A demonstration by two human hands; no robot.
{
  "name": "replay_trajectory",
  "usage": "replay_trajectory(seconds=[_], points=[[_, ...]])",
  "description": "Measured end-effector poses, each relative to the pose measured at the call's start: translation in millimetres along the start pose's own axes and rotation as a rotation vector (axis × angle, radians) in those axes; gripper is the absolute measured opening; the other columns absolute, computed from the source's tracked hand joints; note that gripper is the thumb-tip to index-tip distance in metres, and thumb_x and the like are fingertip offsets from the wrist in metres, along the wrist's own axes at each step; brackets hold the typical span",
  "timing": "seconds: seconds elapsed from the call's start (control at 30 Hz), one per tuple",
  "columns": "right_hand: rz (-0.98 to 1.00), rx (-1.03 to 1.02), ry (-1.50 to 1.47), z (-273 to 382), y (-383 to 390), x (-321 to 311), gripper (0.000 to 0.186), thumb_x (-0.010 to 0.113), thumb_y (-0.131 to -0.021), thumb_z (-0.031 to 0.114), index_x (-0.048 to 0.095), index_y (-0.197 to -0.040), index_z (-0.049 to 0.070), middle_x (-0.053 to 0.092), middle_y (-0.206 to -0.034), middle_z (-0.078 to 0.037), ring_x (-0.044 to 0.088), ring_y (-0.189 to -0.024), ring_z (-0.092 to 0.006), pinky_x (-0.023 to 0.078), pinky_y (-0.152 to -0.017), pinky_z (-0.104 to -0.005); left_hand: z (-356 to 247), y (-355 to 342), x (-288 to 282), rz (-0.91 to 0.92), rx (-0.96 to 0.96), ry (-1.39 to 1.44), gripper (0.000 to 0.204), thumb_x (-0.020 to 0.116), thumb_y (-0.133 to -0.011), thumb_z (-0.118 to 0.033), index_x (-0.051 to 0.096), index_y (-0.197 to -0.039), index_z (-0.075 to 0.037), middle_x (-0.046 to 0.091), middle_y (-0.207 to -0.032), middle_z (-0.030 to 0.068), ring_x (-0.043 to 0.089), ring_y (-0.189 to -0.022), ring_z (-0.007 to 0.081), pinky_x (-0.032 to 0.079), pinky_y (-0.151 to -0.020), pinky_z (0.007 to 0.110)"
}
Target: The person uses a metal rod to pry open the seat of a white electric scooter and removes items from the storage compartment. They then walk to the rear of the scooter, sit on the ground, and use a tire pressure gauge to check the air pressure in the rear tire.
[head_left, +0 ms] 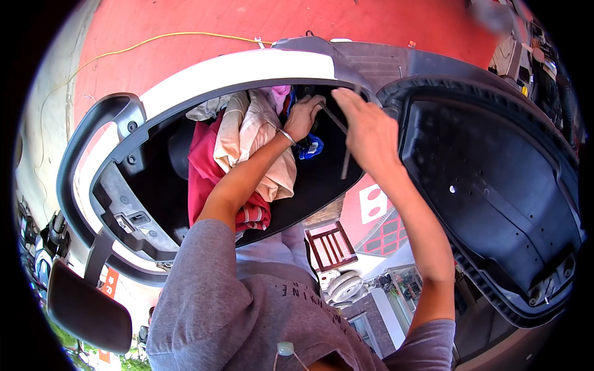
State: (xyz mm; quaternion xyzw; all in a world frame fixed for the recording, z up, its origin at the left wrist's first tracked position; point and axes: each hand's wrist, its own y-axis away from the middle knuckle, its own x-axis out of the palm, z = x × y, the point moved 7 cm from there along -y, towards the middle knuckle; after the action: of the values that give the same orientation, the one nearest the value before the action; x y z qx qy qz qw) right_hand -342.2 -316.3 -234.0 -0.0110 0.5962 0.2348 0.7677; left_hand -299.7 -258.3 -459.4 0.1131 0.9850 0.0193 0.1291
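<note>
A T-handle wrench (344,166) lies across the right end of an open scooter storage compartment (318,207). My left hand (302,116) is closed round the end of its shaft near the far rim. Over the crossbar, my right hand (371,133) has its fingers stretched out and slightly blurred; it hides the middle of the bar. Beneath my left forearm are folded cream cloth (272,148) and red cloth (201,151). A blue item (311,147) lies beside my left wrist, and pink fabric (279,96) shows near the far wall. What the wrench's tip touches is hidden.
The raised seat (489,185) shows its black underside at the right. A curved grab rail (71,167) and a mirror (90,306) stand at the left. Yellow cable (167,37) crosses the red floor; a brown wooden stool (331,246) is near my body.
</note>
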Motion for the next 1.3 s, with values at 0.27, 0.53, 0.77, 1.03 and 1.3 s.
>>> replay_trajectory(seconds=[0.27, 0.53, 0.77, 1.03, 1.3], points=[[0.614, 0.441, -0.463, -36.9, 101.8, 79.1, 0.034, 0.039, -0.07, -0.008, 0.057, -0.099, -0.002, 0.061, -0.093, -0.018, 0.06, -0.073, -0.0307, 0.048, -0.063, -0.0341, -8.0, -4.5, -2.3, 0.003, -0.009, 0.056, 0.013, 0.049, -0.082, -0.002, 0.054, -0.093, -0.006, 0.052, -0.079, 0.0165, 0.052, -0.075, 0.0373, 0.043, -0.065, 0.038], [-0.094, 0.03, 0.083, -6.9, 2.9, -6.8, 0.037, 0.05, -0.064, -0.008, 0.048, -0.101, -0.003, 0.055, -0.097, -0.018, 0.058, -0.069, -0.0346, 0.048, -0.058, -0.0412, -6.4, -5.1, -7.7, -0.036, -0.006, 0.059, 0.014, 0.047, -0.081, -0.003, 0.054, -0.093, -0.006, 0.052, -0.077, 0.0196, 0.052, -0.075, 0.04, 0.041, -0.064, 0.043], [0.732, 0.555, -0.839, -16.1, 95.4, 76.1, 0.037, 0.032, -0.072, -0.006, 0.055, -0.101, -0.006, 0.064, -0.088, -0.016, 0.056, -0.051, -0.017, 0.046, -0.052, -0.028, -5.7, -6.1, -2.4, 0.017, -0.061, 0.044, 0.021, 0.046, -0.079, 0.004, 0.053, -0.096, -0.007, 0.053, -0.081, 0.0181, 0.053, -0.075, 0.0386, 0.043, -0.064, 0.039], [0.168, 0.168, 0.146, -38.3, 21.3, 8.2, 0.028, 0.051, -0.07, -0.005, 0.053, -0.098, -0.002, 0.058, -0.096, -0.016, 0.058, -0.068, -0.0347, 0.048, -0.06, -0.0404, -0.8, -5.3, -3.8, 0.001, -0.053, 0.036, 0.016, 0.048, -0.08, 0.002, 0.055, -0.094, -0.004, 0.055, -0.081, 0.0182, 0.054, -0.076, 0.0379, 0.044, -0.064, 0.038], [0.628, 0.509, -1.165, 14.9, 50.2, 74.6, 0.029, 0.036, -0.078, -0.004, 0.053, -0.101, -0.007, 0.063, -0.087, -0.012, 0.056, -0.051, -0.0129, 0.044, -0.046, -0.0261, 1.1, -7.8, -7.3, -0.026, -0.113, 0.039, 0.021, 0.049, -0.078, 0.002, 0.055, -0.096, -0.006, 0.055, -0.082, 0.0195, 0.055, -0.076, 0.0374, 0.044, -0.063, 0.04]])
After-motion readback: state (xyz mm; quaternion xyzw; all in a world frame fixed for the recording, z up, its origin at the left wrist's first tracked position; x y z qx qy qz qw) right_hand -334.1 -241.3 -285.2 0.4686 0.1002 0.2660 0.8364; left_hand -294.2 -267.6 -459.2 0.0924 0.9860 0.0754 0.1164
